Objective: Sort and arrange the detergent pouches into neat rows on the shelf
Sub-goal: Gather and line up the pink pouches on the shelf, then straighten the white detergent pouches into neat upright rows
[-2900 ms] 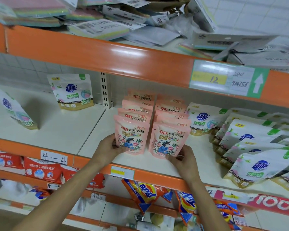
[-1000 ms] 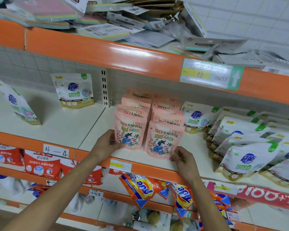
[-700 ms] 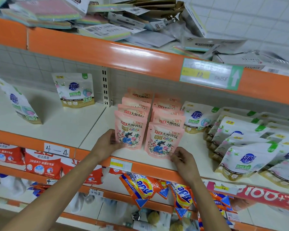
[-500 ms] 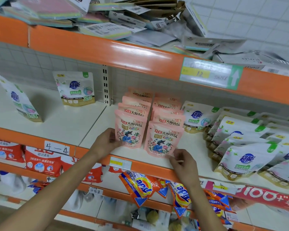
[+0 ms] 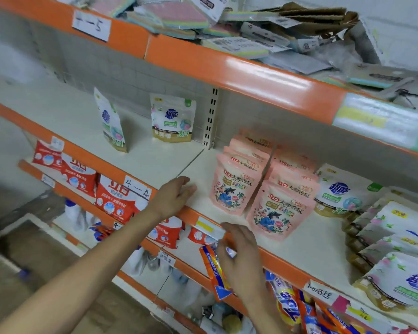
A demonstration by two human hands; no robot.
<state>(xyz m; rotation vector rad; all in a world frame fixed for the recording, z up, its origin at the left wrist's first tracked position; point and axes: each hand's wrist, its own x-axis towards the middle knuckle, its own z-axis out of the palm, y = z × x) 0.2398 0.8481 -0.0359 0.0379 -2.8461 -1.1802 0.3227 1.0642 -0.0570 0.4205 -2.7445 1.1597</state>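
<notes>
Two rows of pink pouches [image 5: 249, 198] stood squared on the shelf [image 5: 159, 162] just right of the fingers [image 5: 190, 188], while white pouches [image 5: 396, 239] farther right lay slumped, apparently unsorted. The left hand [image 5: 175, 197] rested on the shelf edge, fingers relaxed and straight. The right hand [image 5: 239, 249] hung below it, loosely curled and apparently empty.

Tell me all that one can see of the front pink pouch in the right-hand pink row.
The front pink pouch is a stand-up bag of glossy-looking plastic. It has red lettering on top and, below that, a picture of a figure in blue among roses. It stands upright near the front edge of the shelf, with more pink pouches close behind it. The right hand is below it and apart from it; nothing grips it.
</notes>
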